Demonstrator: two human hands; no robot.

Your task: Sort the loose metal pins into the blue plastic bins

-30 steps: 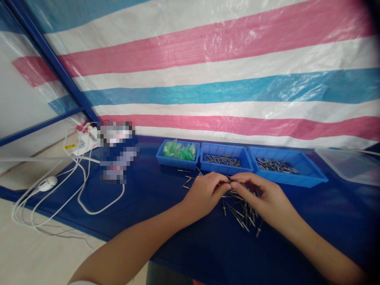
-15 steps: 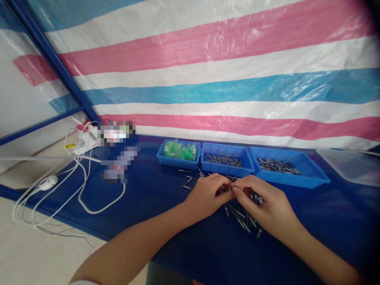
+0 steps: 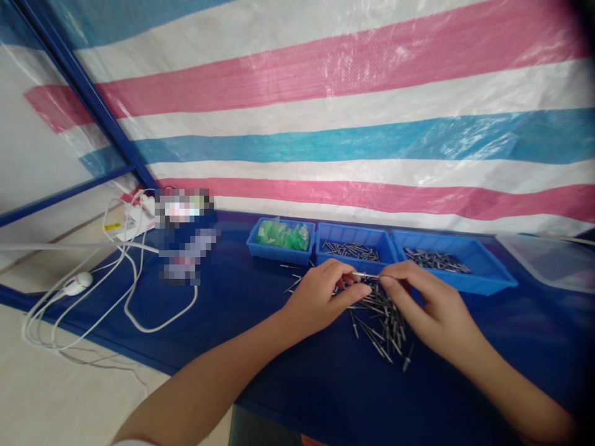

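A slim metal blind rivet lies level between my two hands, above a loose pile of blind rivets on the blue tabletop. My right hand pinches its right end between thumb and forefinger. The rivet's left end meets the curled fingers of my left hand, whose thumb sits lower, a little apart from the forefinger. What else may lie inside the left fingers is hidden. Behind the hands, the middle blue bin and the right blue bin both contain rivets.
A smaller blue bin with green plastic packets stands at the left of the row. A clear plastic lid or tray lies to the right. White cables loop over the table's left end. Striped sheeting hangs behind.
My fingertips have moved apart, the right hand shifting slightly right. The rivet between them now shows, and more of the pile underneath is visible.
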